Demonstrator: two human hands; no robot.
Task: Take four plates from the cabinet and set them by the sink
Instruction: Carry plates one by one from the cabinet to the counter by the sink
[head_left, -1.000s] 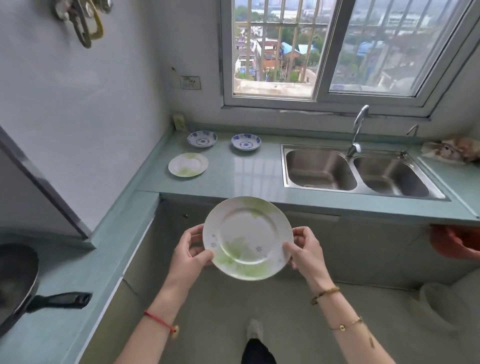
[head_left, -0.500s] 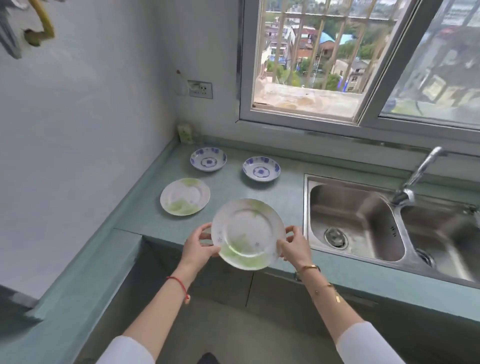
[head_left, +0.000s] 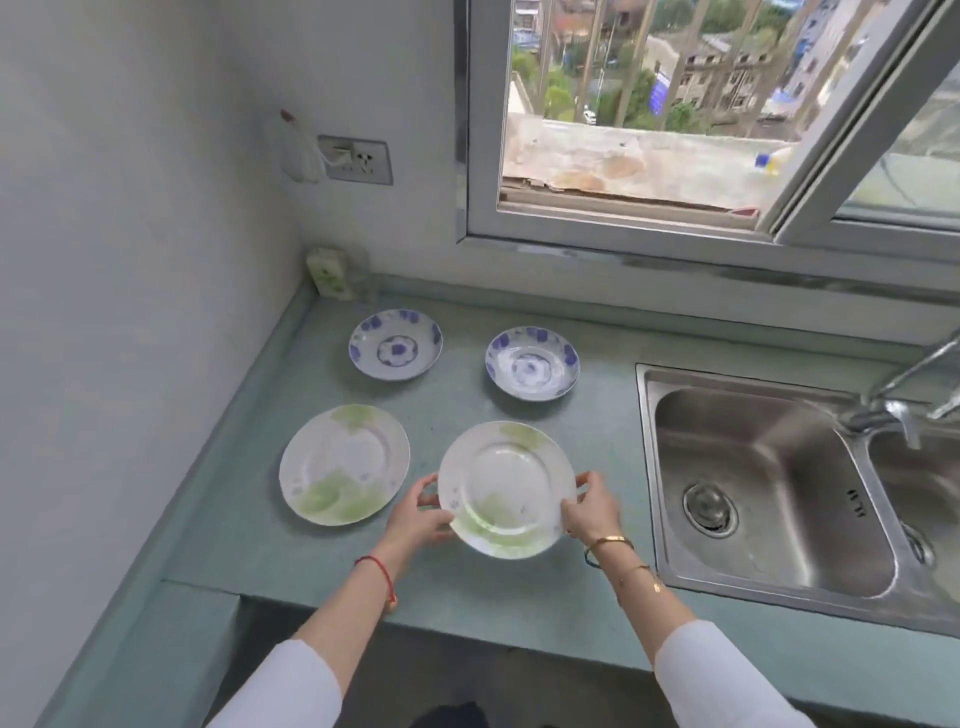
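I hold a white plate with green patches (head_left: 506, 486) by its rim, low over the green counter (head_left: 519, 582) just left of the sink (head_left: 769, 499). My left hand (head_left: 418, 517) grips its left edge and my right hand (head_left: 592, 506) grips its right edge. Whether the plate touches the counter I cannot tell. A matching green-patterned plate (head_left: 344, 464) lies flat to its left. Two blue-flowered plates (head_left: 396, 344) (head_left: 532, 362) sit side by side behind them, nearer the wall.
The steel double sink has a faucet (head_left: 904, 395) at its back right. A wall socket (head_left: 358, 160) and a small box (head_left: 327, 271) are in the corner. An open window (head_left: 649, 104) runs above the counter, and a white wall bounds the left side.
I have stepped up to the counter and carried the green plate forward and down, from chest height in front of the counter edge to low over the counter beside the other green plate.
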